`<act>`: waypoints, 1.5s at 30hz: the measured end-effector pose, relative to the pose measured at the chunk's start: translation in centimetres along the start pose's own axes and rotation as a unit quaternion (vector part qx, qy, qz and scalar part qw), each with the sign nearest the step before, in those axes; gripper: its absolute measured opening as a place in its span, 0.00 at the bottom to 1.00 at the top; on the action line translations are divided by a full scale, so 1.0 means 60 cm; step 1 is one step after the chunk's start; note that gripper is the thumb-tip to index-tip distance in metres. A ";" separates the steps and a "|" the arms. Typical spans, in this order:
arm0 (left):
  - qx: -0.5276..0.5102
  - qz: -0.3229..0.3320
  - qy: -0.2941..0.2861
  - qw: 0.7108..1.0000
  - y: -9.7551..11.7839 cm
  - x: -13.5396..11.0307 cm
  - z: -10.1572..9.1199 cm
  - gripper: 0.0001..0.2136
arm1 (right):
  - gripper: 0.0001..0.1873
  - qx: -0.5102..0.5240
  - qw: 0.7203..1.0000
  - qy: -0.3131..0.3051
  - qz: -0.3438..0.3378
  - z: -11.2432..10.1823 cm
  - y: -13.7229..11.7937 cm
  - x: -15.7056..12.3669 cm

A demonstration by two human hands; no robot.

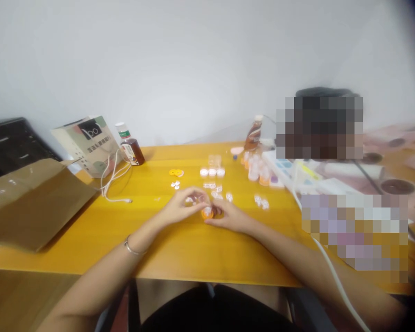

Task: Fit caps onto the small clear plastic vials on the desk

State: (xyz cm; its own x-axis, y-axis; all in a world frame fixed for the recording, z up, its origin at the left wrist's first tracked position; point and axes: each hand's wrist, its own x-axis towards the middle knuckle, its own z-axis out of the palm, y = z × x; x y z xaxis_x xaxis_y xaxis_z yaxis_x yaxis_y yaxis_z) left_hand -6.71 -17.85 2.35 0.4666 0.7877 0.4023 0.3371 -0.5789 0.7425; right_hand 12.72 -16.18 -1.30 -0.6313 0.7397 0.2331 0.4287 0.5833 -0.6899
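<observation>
A small round container [207, 214] with an orange rim and white bits inside stands at the table's middle. My right hand [228, 215] is closed around its right side. Just above it, my left hand [186, 204] curves in with thumb and fingers pinched on a clear plastic piece [202, 198], its shape blurred. Beyond my hands lie small white printed pieces [217, 195], a row of round white-topped containers [212, 172] and some yellow discs [176, 173]. More white pieces [261, 202] lie to the right.
A brown sauce bottle [133, 150], a white cable [112, 184], a printed paper bag [93, 147] and a cardboard box [38, 203] occupy the left. On the right are a drink bottle [254, 133], clustered small bottles [257, 168] and a partly blurred-out person [327, 92].
</observation>
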 end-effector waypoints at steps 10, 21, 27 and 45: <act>0.031 -0.002 -0.032 0.999 -0.009 -0.005 0.009 0.13 | 0.12 0.015 1.000 -0.018 -0.006 0.000 0.001 0.001; 0.054 0.006 -0.073 0.996 -0.005 -0.007 0.011 0.13 | 0.11 0.017 1.000 -0.014 -0.008 0.001 0.001 0.000; 0.054 0.003 -0.080 0.995 -0.009 -0.006 0.012 0.13 | 0.11 0.017 1.000 -0.018 -0.005 0.000 -0.002 0.000; -0.066 -0.056 0.030 0.996 -0.027 -0.001 0.015 0.12 | 0.19 0.329 0.942 0.004 0.065 0.006 -0.006 0.004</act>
State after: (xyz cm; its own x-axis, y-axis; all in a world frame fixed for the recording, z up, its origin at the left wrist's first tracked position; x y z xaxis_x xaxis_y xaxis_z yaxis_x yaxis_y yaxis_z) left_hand -6.52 -17.16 0.64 0.3810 0.8595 0.3407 0.2731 -0.4566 0.8467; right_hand 12.18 -16.37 -1.24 -0.5957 0.7940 0.1211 0.0059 0.1551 -0.9879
